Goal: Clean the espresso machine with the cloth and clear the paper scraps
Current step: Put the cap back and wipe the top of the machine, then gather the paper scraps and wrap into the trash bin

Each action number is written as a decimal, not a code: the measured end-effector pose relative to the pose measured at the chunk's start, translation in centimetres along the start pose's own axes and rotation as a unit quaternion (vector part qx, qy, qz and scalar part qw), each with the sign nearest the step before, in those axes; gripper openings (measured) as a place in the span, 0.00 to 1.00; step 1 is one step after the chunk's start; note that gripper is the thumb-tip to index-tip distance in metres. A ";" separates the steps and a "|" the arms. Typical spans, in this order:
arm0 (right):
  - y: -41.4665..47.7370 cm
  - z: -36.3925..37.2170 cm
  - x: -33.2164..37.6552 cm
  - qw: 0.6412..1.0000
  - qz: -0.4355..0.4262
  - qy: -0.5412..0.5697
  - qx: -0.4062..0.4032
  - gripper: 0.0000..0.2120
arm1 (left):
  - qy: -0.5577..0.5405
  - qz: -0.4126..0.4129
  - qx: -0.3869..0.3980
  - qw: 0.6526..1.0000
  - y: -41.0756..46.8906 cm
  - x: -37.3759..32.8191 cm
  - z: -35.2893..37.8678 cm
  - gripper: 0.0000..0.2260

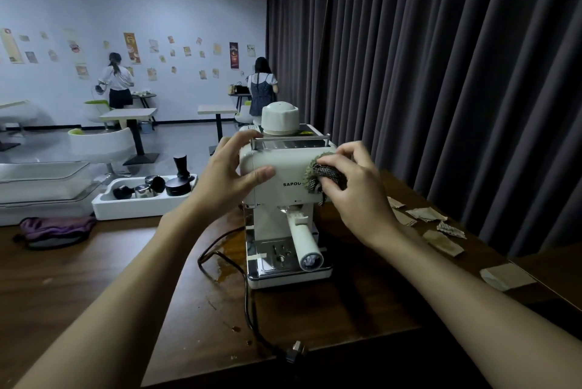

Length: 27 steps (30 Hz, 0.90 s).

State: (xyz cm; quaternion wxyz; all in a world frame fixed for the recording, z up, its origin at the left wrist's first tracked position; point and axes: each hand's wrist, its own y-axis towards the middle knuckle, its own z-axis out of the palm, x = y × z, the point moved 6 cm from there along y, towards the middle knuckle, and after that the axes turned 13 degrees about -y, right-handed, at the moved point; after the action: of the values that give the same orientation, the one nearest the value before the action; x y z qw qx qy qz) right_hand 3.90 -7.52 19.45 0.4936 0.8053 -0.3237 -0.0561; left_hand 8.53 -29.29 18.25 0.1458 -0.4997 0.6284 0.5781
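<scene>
A cream espresso machine (283, 196) stands on the dark wooden table (94, 269), its portafilter handle pointing towards me. My left hand (234, 168) grips the machine's upper left corner, thumb across the front panel. My right hand (352, 187) holds a bunched dark patterned cloth (321, 174) against the right side of the front panel. Several brown paper scraps (425, 215) lie on the table to the right of the machine, and a larger folded piece (507, 275) sits nearer the right edge.
The machine's black cord (248, 303) runs over the table to an unplugged plug (296, 351) near the front edge. A white tray (141, 199) of black accessories and a purple cloth (53, 228) sit left. Dark curtains hang right; two people stand far back.
</scene>
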 end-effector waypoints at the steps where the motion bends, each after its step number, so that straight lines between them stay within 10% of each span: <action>1: -0.1 -0.2 -0.4 1.000 0.014 -0.005 -0.010 0.12 | 0.000 -0.005 0.002 1.000 0.0 0.0 0.0 0.35; 12: -5.0 -1.2 -3.5 0.993 0.108 -0.039 0.005 0.12 | 0.180 0.097 -0.105 0.973 -3.6 -4.9 2.6 0.16; 27: -15.1 0.8 -8.6 0.946 0.244 -0.050 0.206 0.14 | 0.167 0.165 0.129 0.963 -10.8 -8.0 15.6 0.07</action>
State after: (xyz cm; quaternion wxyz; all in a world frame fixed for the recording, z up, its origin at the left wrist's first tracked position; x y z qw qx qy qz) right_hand 3.90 1.44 4.50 0.2988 0.7817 -0.5393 0.0936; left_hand 14.65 -10.17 13.51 0.0045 -0.4556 0.7868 0.4163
